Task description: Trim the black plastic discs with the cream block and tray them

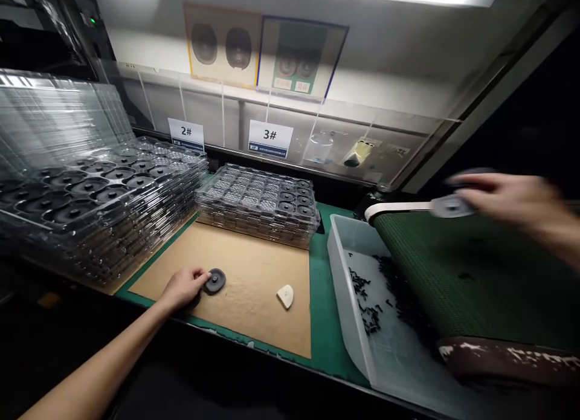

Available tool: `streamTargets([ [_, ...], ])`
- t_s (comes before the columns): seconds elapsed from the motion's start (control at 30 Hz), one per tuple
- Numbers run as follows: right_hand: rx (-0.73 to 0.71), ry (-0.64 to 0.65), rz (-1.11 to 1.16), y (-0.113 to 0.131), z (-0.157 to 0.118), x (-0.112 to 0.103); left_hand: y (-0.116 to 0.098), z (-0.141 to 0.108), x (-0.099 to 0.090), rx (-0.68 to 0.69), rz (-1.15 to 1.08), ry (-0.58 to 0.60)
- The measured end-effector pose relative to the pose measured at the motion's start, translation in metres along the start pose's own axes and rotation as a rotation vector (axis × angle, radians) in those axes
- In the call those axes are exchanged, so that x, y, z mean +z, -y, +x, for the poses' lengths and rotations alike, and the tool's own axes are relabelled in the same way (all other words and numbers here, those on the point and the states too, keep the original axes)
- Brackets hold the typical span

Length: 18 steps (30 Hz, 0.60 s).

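My left hand [186, 287] pinches the edge of a dark round disc [214, 281] above the brown cardboard sheet [254, 263]. Something dark also shows under that hand, partly hidden by it. Over the green conveyor belt [421, 257], my right hand [502, 196] is blurred by motion, with its fingers on a pale grey disc [452, 206]. A second dark shape appears above those fingers, too smeared to make out. A cream wedge-shaped piece [286, 296] lies on the right part of the cardboard.
Stacked clear trays [254, 208] with dark discs in some pockets stand behind the cardboard. A taller tray stack [113, 202] occupies the left. Between cardboard and belt sits a translucent bin [338, 275] holding small black pieces. Signs 2# [186, 133] and 3# [270, 137] hang behind.
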State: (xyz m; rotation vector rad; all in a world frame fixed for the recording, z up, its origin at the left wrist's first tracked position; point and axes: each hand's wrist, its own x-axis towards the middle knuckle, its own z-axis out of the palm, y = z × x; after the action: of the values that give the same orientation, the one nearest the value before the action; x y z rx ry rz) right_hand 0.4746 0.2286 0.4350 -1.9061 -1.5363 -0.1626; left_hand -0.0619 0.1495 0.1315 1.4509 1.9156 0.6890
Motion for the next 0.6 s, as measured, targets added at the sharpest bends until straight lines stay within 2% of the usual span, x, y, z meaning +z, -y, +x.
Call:
streamTargets([
  [0.07,-0.101,0.256,0.032,0.042,-0.031,0.043,0.005,0.004,0.000,0.057,0.035,0.050],
  [0.17,-0.270,0.580,0.170,0.111,-0.095,0.136,0.014,0.007,-0.002,0.109,0.054,0.108],
  [0.27,-0.283,0.729,0.280,0.168,-0.164,0.228,0.023,0.008,-0.004,0.113,0.017,0.142],
  [0.33,-0.231,0.756,0.329,0.191,-0.200,0.273,0.029,0.006,-0.002,0.111,-0.039,0.145],
  [0.4,-0.153,0.753,0.357,0.199,-0.224,0.303,0.032,0.004,-0.001,0.112,-0.122,0.120],
  [0.47,-0.078,0.739,0.367,0.195,-0.236,0.318,0.035,0.002,0.000,0.103,-0.232,0.067],
  [0.53,-0.025,0.718,0.370,0.184,-0.244,0.319,0.036,-0.002,0.000,0.066,-0.367,0.001],
  [0.6,-0.004,0.677,0.377,0.169,-0.261,0.307,0.035,-0.012,0.001,0.009,-0.513,-0.062],
])
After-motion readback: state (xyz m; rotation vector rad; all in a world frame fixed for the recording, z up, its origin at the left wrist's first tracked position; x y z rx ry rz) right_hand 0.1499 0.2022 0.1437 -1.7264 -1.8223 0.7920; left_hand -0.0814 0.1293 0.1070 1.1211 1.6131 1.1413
